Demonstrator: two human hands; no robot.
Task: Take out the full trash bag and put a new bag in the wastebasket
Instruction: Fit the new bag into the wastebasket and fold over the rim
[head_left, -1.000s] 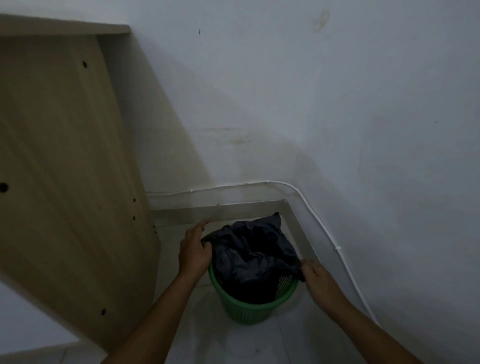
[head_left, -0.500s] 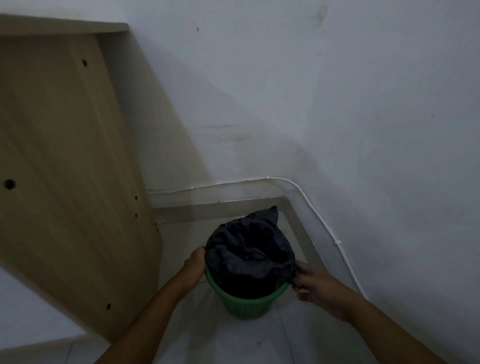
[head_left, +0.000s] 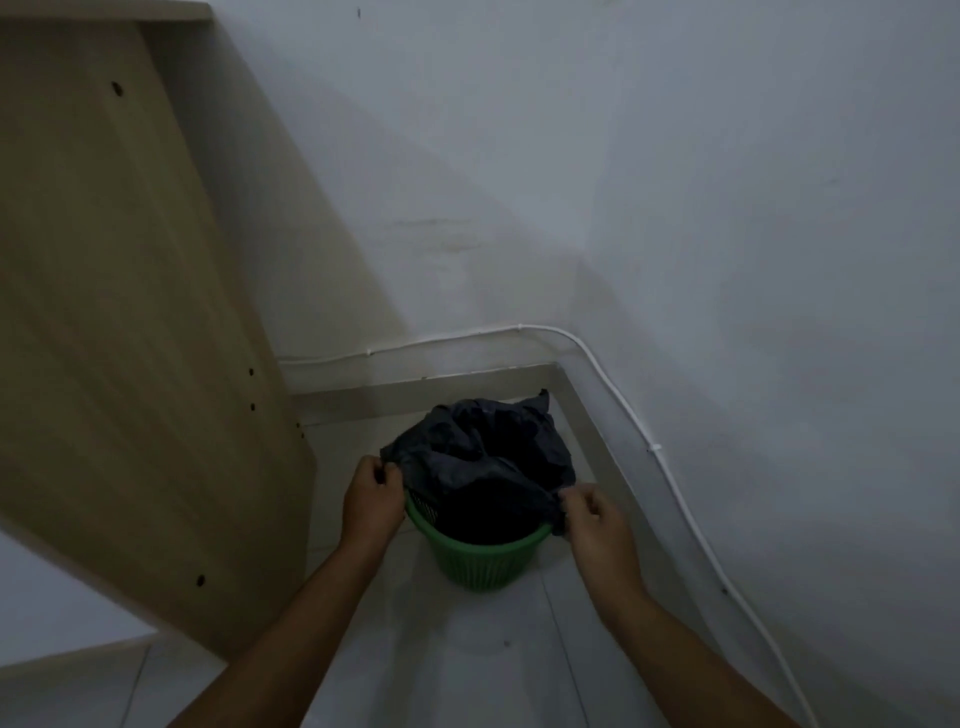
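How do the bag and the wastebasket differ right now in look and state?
The black bag is dark, soft and crumpled; the green wastebasket is rigid with a slotted wall. The bag's edges stand bunched above the rim, gripped by the left hand and right hand; the wastebasket stands upright on the floor, gripped by neither. The bag's lower part is hidden inside; the wastebasket's near wall shows. Both sit in the room corner.

Crinkled matt plastic bag (head_left: 483, 452); ribbed plastic wastebasket (head_left: 480, 564); wood-grain panel (head_left: 119, 312).
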